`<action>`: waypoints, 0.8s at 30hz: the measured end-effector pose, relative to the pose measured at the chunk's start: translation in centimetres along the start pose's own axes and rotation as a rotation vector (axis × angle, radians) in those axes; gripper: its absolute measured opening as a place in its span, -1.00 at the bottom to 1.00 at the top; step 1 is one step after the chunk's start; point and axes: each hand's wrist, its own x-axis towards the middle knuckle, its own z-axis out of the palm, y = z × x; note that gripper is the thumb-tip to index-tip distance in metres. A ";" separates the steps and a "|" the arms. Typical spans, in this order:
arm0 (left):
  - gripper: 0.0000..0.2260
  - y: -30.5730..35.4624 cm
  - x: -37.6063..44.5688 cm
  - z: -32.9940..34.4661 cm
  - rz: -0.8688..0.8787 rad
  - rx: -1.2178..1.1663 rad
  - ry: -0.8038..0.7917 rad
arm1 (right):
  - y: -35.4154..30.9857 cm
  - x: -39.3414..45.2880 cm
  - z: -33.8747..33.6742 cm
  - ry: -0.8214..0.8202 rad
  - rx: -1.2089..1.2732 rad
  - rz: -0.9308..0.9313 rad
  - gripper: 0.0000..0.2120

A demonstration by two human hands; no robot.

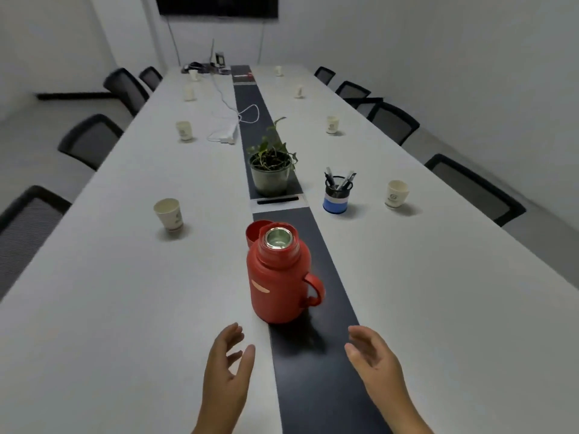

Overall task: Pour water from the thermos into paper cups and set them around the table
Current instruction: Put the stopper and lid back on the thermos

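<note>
The red thermos (279, 277) stands upright on the near part of the long white surface (125, 292), half on its dark centre strip (316, 371), mouth uncovered and showing a steel rim, loop handle turned right. Its red lid (252, 233) lies just behind it, touching or nearly so. Bare room lies on both sides of the thermos out to the long edges.

Both hands hover near it without touching: the left hand (227, 371) and the right hand (374, 361) have fingers loosely spread, holding nothing.

Eight paper cups stand along the two long edges, four per side; the nearest are the left cup (169, 214) and the right cup (396, 194), both tapered, off-white and printed.

Along the middle stand a round pen holder (337, 195) with markers and a potted plant (272, 170); a white cable (232, 120) trails beyond. Black mesh chairs (91, 140) line both sides.
</note>
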 end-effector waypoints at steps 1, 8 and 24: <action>-0.66 0.6 1.0 1.1 -0.006 0.007 0.031 | -0.3 2.3 -0.1 -0.041 -0.017 -0.022 -0.69; -0.54 1.9 7.0 4.8 -0.112 0.132 0.127 | -1.2 13.5 3.1 -0.438 -0.263 -0.110 -0.47; -0.40 1.6 12.7 0.4 -0.078 0.146 0.048 | -1.1 14.7 8.7 -0.656 -0.228 -0.166 -0.28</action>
